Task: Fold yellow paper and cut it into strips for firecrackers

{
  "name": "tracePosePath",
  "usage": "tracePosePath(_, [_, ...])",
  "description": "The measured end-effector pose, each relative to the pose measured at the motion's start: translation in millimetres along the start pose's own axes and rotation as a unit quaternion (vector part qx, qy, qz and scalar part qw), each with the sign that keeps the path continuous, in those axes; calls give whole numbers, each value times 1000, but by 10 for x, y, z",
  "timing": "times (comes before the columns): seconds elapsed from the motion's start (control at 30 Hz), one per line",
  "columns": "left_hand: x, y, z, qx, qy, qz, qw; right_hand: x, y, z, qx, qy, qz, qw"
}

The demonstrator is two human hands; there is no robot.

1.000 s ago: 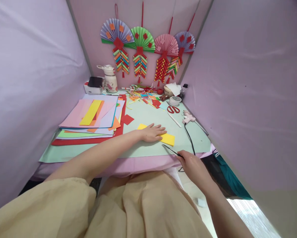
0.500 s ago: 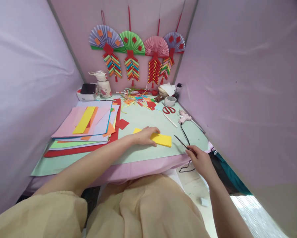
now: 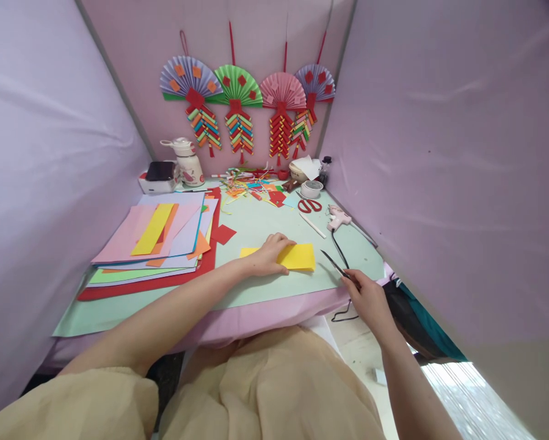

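Observation:
My left hand (image 3: 269,255) presses a folded yellow paper strip (image 3: 303,257) against the table, thumb at its near edge and fingers curled over the far side. The strip's middle is hidden under that hand; its ends show on both sides. Off the right end of the strip, my right hand (image 3: 363,294) grips a slim, pointed, dark-bladed tool (image 3: 333,263) that looks like a knife. Its tip points up and left, apart from the paper, and its handle is mostly hidden in my fingers.
Coloured paper sheets (image 3: 113,244) are stacked at the left, near a red paper square (image 3: 223,234). Red-handled scissors (image 3: 309,206), a white pen-like stick (image 3: 312,225) and a corded glue gun (image 3: 339,217) lie at the right. Paper scraps (image 3: 251,186) and a bottle (image 3: 190,166) are behind.
The camera view has shifted slightly. The yellow strip has turned a little and its right part shows wider. The right hand still holds the blade in nearly the same place.

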State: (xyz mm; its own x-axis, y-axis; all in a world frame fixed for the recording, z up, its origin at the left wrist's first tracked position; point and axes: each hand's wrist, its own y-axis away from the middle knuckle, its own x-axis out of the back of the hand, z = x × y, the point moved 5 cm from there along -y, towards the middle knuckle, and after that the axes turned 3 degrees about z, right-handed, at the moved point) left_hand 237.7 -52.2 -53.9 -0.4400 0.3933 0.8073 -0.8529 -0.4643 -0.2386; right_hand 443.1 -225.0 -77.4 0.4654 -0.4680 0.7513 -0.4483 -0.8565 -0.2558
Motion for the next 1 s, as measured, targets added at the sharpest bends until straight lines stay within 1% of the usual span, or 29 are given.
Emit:
tracePosePath(0.13, [3, 53, -13, -34, 29, 43, 998, 31, 0, -68, 22, -18, 27, 999])
tracePosePath(0.2, [-6, 73, -38, -38, 43, 54, 997, 21, -10, -96, 31, -6, 21, 999])
tracePosePath(0.3, [-33, 84, -90, -18, 53, 57, 997, -26, -23, -147, 44, 17, -8, 999])
tracePosePath(0.4, [-57, 75, -108, -2, 46, 52, 998, -79, -24, -206, 38, 48, -36, 997])
tracePosePath(0.5, [-61, 47, -71, 10, 29, 42, 999, -133, -14, -293, 36, 83, -67, 994])
tracePosePath(0.57, [-58, 25, -29, 31, 18, 32, 999, -172, -3, -372, 49, 93, -94, 990])
tracePosePath(0.7, [-56, -8, 47, 88, 17, 1, 996, -227, 16, -551, 93, 74, -135, 984])
tracePosePath(0.83, [-43, -32, 28, 120, 9, -26, 992, -263, 9, -671, 122, 67, -157, 978])
tracePosePath(0.9, [-19, -45, -9, 97, -31, -38, 994, -279, -3, -693, 132, 70, -161, 976])
tracePosePath(0.93, [-8, -50, -21, 67, -54, -47, 995, -288, -9, -694, 137, 71, -164, 974])
tracePosePath(1.0, [-1, -49, -33, -14, -88, -77, 993, -308, -18, -682, 148, 69, -171, 972])
